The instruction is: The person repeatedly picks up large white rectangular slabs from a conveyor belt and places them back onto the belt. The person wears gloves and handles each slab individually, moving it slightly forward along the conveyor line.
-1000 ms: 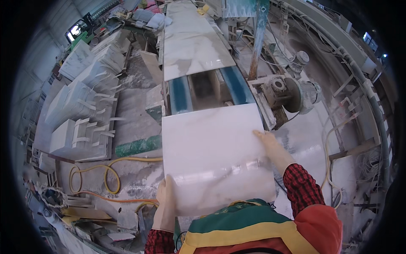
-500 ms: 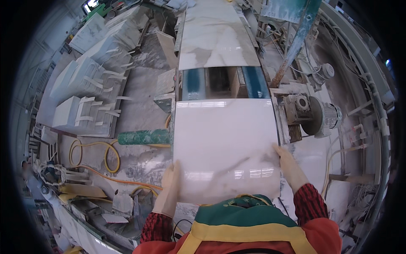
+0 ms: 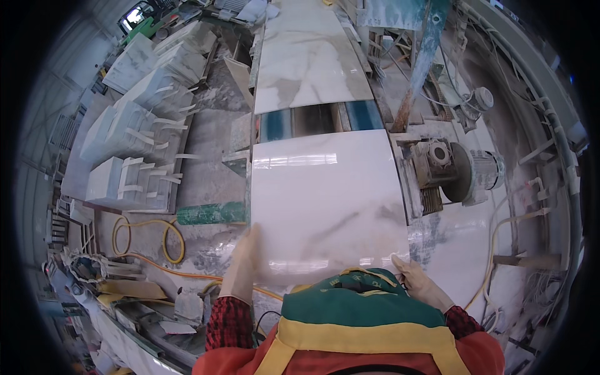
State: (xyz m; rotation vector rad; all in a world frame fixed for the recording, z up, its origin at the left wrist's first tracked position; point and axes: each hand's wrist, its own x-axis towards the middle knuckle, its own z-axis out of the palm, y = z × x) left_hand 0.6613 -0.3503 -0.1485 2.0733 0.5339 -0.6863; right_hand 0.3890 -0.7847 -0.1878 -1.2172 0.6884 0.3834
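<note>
A glossy white stone slab (image 3: 325,200) with faint grey-brown veins lies flat on the conveyor in front of me. My left hand (image 3: 244,265), in a pale glove, holds the slab's left edge near its close end; its fingertips are partly hidden along the edge. At the near right corner, my right hand (image 3: 416,281), also gloved, is closed on the edge with the thumb side uppermost. A green and yellow apron (image 3: 362,312) over my front covers part of the slab's near edge.
Beyond a gap showing blue belts (image 3: 275,125) lies another veined slab (image 3: 309,59). A motor with a round disc (image 3: 457,172) stands close on the right. Wrapped slab stacks (image 3: 131,134), a green cylinder (image 3: 211,214) and a yellow hose (image 3: 172,240) are on the left.
The near slab has turned slightly and its far edge sits closer to the other slab. My right hand has slid back along the right edge to the near corner; my left stays at the left edge.
</note>
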